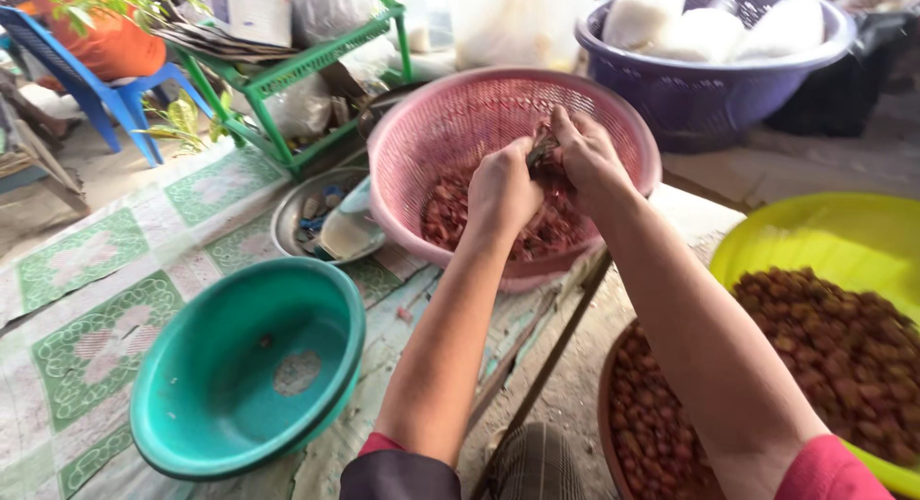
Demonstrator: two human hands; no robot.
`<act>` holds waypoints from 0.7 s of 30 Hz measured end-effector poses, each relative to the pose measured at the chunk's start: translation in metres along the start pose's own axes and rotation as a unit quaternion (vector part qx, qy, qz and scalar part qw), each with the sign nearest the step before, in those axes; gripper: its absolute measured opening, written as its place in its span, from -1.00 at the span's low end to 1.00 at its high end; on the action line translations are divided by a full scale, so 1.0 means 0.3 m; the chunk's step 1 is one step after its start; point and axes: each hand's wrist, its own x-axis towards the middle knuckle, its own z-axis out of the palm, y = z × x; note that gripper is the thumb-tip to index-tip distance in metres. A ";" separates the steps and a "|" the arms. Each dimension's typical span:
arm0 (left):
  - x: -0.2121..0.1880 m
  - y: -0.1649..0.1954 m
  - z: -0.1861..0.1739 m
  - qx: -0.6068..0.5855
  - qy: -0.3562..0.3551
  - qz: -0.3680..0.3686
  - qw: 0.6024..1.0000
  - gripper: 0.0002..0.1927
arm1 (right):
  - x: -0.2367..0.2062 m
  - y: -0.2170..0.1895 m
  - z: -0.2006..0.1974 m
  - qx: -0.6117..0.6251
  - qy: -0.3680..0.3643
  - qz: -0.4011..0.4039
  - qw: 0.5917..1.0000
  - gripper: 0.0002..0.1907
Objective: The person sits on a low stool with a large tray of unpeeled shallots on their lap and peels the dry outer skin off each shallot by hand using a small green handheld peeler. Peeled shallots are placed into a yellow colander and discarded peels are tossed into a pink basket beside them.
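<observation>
Patterned green-and-white mat point(105, 299) under basins, sandy ground beyond

Bright, even daylight, strongest from upper right, blowing out the white sacks point(709, 25) in the purple tub point(709, 97); soft shadow inside the teal bowl point(192, 404); wide-angle stretch at edges; slight motion blur on both hands; forearms softly out of focus.

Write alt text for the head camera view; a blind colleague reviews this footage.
Two bare hands, left hand and right hand, meet over a pink mesh basket of small reddish-brown fruits, pinching a small dark item between them. A teal bowl sits left; a yellow basin of similar fruits sits right.
</observation>
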 end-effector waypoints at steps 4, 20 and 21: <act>0.020 -0.060 -0.020 -0.004 0.022 -0.021 1.000 -0.61 | 0.011 -0.008 0.002 -0.031 -0.034 0.126 0.991 -0.80; 0.021 -0.221 -0.077 -0.139 -0.065 -0.065 0.986 -0.78 | -0.046 -0.034 0.016 -0.507 -0.129 -0.075 0.849 -0.40; 0.018 -0.219 -0.080 -0.110 -0.050 -0.053 0.991 -0.78 | -0.050 -0.037 0.013 -0.475 -0.135 -0.142 0.858 -0.41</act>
